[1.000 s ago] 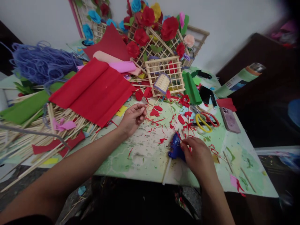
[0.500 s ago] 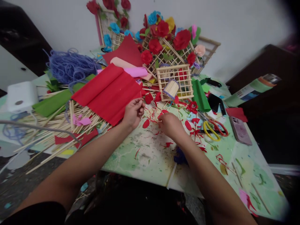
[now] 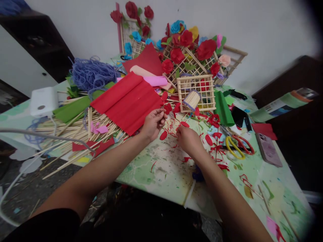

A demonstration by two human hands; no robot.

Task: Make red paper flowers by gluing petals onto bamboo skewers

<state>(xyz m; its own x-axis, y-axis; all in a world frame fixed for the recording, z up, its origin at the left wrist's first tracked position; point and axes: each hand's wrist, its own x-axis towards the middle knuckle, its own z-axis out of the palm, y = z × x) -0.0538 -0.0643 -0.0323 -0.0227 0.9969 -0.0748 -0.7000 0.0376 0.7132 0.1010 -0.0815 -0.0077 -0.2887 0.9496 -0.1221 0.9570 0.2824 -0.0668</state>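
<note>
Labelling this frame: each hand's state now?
Left hand: pinched closed; anything held too small to tell.
Right hand: curled beside red paper oval; grip hidden, can't tell.

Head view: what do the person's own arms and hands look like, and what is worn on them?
The left hand and right hand are ungloved, with no ring, bracelet or watch discernible. A plain black sleeve covers the upper left arm, leaving the forearm bare. The right forearm is also bare; its sleeve is out of view.

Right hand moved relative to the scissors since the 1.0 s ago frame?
Yes. Against the scissors, the right hand has gone left and farther from the person: then it was on their near side, now it is left of them.
</note>
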